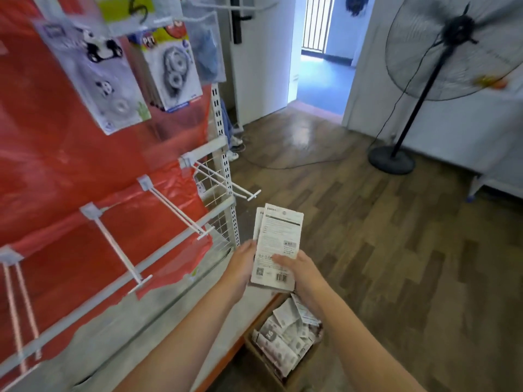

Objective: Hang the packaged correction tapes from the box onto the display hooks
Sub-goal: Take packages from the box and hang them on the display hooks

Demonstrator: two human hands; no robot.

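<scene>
From the head camera, you have a small stack of packaged correction tapes [276, 247] held backs-up between both hands, just above the front edge of the shelf. Your left hand [242, 264] cups the stack's left edge with its fingers curled behind it, and your right hand [297, 268] pinches the lower right part, thumb lying across the printed back. At least two cards show, fanned slightly at the top.

The cardboard box [285, 340] sits on the floor at 6 o'clock from the stack, with many packs left in it, so the job looks to be at an early or middle stage.

Three bare display hooks stand out from the red panel: the nearest hook [226, 183] at 10 o'clock from the stack, a middle hook [181, 210] at 9 o'clock, and a lower hook [121, 251] farther along at 9 o'clock. Filled hooks with hanging correction tapes [172, 69] are up at 11 o'clock.

To do this step well, square the cards first so their hang holes line up; the holes are at the top edge, though too small to make out clearly. Turn the stack so the printed fronts will face outward, as the hanging packs do. Keep one hand low on the cards, and steer the top toward the nearest hook's tip. Each tip carries a crossbar, so the cards will probably have to be tilted past it, then slid back along the prong.
</scene>
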